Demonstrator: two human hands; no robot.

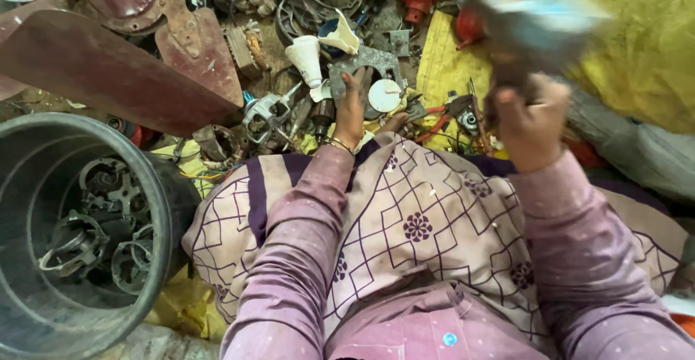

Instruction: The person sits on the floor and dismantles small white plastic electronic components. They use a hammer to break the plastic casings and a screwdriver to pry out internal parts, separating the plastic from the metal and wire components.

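Note:
My left hand [352, 110] reaches forward over my knee into a heap of scrap metal parts, its fingers resting on a flat grey metal plate [371, 62] beside a small white round disc [384, 95]. Whether it grips anything I cannot tell. My right hand [531, 123] is raised on the right and closed around the dark stem of a blurred, pale blue and grey object [527, 14] that it lifts above the pile. A patterned beige and purple cloth [420, 208] covers my lap.
A large dark bucket [156, 208] at the left holds several round metal frames. A long rust-red fan blade [108, 70] lies at the upper left. A white funnel-shaped piece [307, 57], red-handled pliers [434, 125] and a yellow sheet [644, 49] surround the heap.

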